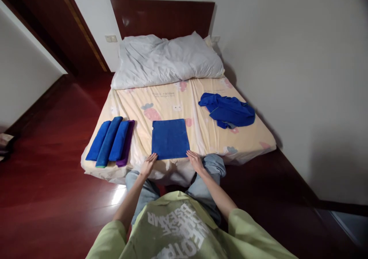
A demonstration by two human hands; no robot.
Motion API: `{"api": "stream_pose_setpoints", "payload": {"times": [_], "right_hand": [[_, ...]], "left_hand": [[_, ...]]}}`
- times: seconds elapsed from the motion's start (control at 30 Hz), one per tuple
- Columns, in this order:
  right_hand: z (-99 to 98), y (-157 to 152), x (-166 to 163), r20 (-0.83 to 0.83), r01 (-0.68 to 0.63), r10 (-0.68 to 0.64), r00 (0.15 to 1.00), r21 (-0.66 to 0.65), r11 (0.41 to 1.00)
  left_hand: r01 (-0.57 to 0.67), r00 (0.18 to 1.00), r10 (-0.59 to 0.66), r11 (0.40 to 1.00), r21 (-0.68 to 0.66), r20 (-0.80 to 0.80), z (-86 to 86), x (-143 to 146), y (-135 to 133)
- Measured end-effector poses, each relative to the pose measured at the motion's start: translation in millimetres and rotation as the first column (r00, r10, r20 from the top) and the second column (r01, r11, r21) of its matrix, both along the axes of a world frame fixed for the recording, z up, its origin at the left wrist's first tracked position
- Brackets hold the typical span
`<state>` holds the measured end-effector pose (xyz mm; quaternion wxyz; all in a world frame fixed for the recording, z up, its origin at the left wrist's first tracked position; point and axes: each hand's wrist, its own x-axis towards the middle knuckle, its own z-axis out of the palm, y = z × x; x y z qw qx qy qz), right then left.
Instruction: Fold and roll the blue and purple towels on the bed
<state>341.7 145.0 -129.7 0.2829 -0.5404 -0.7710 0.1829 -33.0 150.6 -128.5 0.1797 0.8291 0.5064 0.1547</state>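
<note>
A blue square towel lies flat on the bed, close to its front edge, with a small white tag at its far left corner. At the towel's near left corner, my left hand rests with its fingers stretched onto the cloth. My right hand touches the near right corner, its fingers also extended. Both thumbs are hard to make out. To the left, several rolled or folded towels lie side by side, among them a blue rolled towel and a purple towel.
A crumpled heap of blue cloth lies on the bed's right side. White bedding is bunched before the dark headboard. The patterned sheet covers the mattress. A wall stands to the right, and reddish wooden floor to the left.
</note>
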Motion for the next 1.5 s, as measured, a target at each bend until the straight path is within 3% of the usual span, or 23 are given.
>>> {"api": "stream_pose_setpoints", "payload": {"times": [0.17,0.37,0.57,0.7,1.03,1.33,1.5], "right_hand": [[2.6,4,0,-0.018,-0.009,0.008,1.0,-0.005,1.0],[3.3,8,8,-0.022,-0.077,0.077,0.997,-0.008,0.997],[9.2,12,6,-0.07,-0.019,0.017,0.997,-0.027,0.999],[11.5,12,4,-0.166,0.087,-0.091,0.982,-0.028,0.996],[11.4,2,8,-0.26,0.105,-0.116,0.959,-0.054,0.993],[6.1,13,1,-0.461,0.158,-0.257,0.849,-0.244,0.957],[-0.5,23,3,-0.514,0.241,-0.366,0.776,-0.294,0.925]], "left_hand": [[-0.122,0.968,0.127,0.992,-0.038,0.217,-1.5,3,3],[-0.153,0.924,0.182,0.982,-0.111,0.337,4.6,0,5],[-0.262,0.861,0.312,0.949,-0.175,0.403,9.5,4,12],[-0.334,0.802,0.397,0.918,-0.214,0.446,13.7,6,16],[-0.279,0.762,0.412,0.905,-0.322,0.5,16.7,-5,11],[-0.253,0.68,0.46,0.878,-0.406,0.571,13.1,0,19],[-0.333,0.667,0.503,0.861,-0.384,0.549,12.7,2,20]]}}
